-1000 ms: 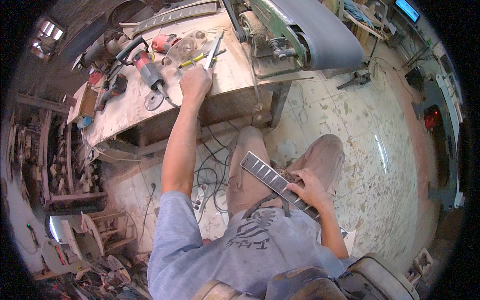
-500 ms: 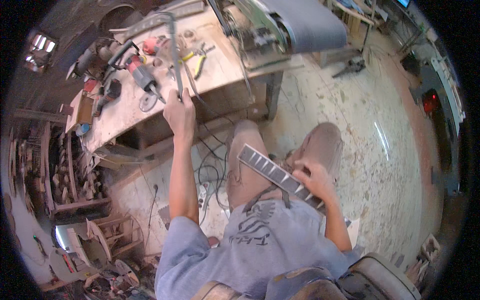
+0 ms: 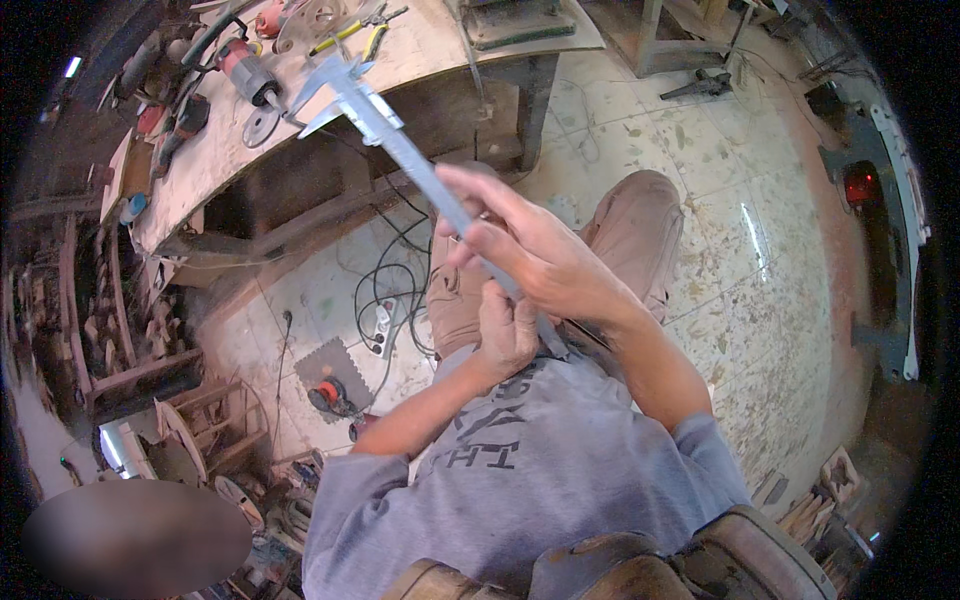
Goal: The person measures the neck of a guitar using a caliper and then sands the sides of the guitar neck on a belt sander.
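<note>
A metal vernier caliper point(image 3: 380, 125) points up and to the left, its jaws in front of the workbench's near edge. My left hand point(image 3: 507, 330) is closed round the tail end of its beam, close to my shirt. Higher up the beam, my right hand point(image 3: 535, 245) has the thumb on it and the fingers reaching round, the forefinger fairly straight. Both hands are over my lap. The dark strip with pale triangular inlays is mostly hidden; a narrow dark edge shows below my right wrist, too little to identify.
On the workbench point(image 3: 190, 190) lie a red and grey power tool point(image 3: 245, 70), yellow-handled pliers point(image 3: 375, 40) and a disc point(image 3: 261, 126). Black cables and a white power strip point(image 3: 384, 328) lie on the floor. An orange and black tool point(image 3: 328, 393) rests on a grey mat.
The caliper has swung from over the bench to above my lap. My right hand has left the inlaid strip and taken hold of the caliper's beam. My view has shifted.
</note>
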`<act>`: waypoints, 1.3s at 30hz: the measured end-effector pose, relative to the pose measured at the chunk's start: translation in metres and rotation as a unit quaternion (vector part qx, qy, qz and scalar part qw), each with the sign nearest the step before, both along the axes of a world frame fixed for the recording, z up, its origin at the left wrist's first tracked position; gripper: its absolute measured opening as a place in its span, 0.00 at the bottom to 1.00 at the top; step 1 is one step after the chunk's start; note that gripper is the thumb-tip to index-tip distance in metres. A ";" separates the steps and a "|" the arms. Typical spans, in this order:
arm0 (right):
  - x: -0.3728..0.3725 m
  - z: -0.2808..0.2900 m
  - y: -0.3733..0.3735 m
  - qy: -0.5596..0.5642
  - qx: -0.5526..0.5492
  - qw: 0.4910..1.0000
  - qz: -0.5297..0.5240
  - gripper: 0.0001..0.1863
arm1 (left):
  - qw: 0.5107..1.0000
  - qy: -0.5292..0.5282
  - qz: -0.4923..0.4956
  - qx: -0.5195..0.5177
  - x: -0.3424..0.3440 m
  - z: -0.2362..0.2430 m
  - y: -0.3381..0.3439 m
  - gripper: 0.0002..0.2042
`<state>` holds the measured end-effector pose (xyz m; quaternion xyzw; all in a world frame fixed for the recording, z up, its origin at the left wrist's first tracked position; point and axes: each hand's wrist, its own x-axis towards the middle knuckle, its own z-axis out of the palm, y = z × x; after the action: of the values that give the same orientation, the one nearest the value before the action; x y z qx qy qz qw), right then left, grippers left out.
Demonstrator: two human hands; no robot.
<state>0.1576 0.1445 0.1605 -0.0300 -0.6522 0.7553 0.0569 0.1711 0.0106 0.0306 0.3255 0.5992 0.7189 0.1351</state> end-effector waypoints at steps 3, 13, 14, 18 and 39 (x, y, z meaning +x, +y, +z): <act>-0.004 0.002 0.010 -0.055 0.142 0.987 -0.045 0.23 | 0.988 0.127 -0.061 -0.066 0.001 0.000 0.016 0.09; 0.139 -0.022 0.127 -0.124 0.454 0.848 -0.246 0.16 | 0.768 -0.603 -0.109 -0.187 -0.025 -0.021 -0.003 0.32; 0.154 -0.021 0.131 -0.162 0.437 0.844 -0.265 0.17 | 0.759 -0.616 -0.099 -0.185 -0.024 -0.020 -0.004 0.32; 0.193 -0.020 0.129 -0.284 0.388 0.811 -0.332 0.20 | 0.757 -0.594 -0.160 -0.221 -0.029 -0.039 0.014 0.32; 0.386 0.032 0.130 -0.269 0.395 0.488 -0.731 0.24 | 0.893 -0.113 -0.410 0.151 0.026 0.237 0.353 0.21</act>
<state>0.5433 0.2745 0.1928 -0.6719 -0.6097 0.0612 0.4159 0.1967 0.3633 0.2677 0.4751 0.2780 0.7134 0.4336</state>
